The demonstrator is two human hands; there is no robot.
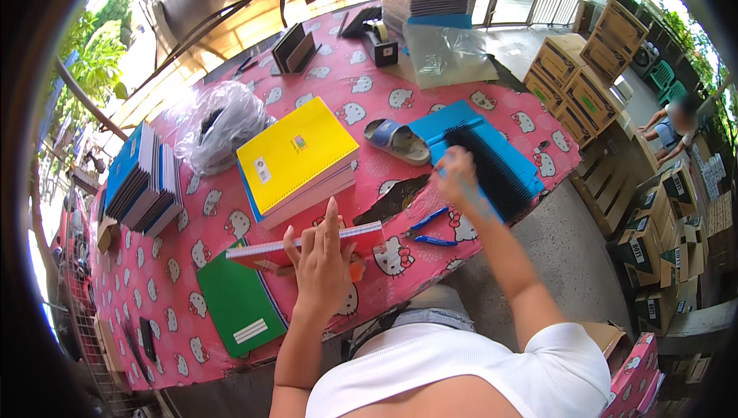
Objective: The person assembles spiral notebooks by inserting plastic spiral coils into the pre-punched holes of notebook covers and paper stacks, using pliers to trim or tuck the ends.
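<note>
Holding red notebook (260,256) edge-up, left hand (319,260) partly hid its cover; right hand (459,176) lay at black binding coils (501,179), grip unclear.

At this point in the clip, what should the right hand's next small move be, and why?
Probably draw one strand from the black coils toward the red notebook: the right hand is at the pile's edge, while the left hand holds the notebook page edge up. Whether the right already pinches a strand is unclear.
</note>
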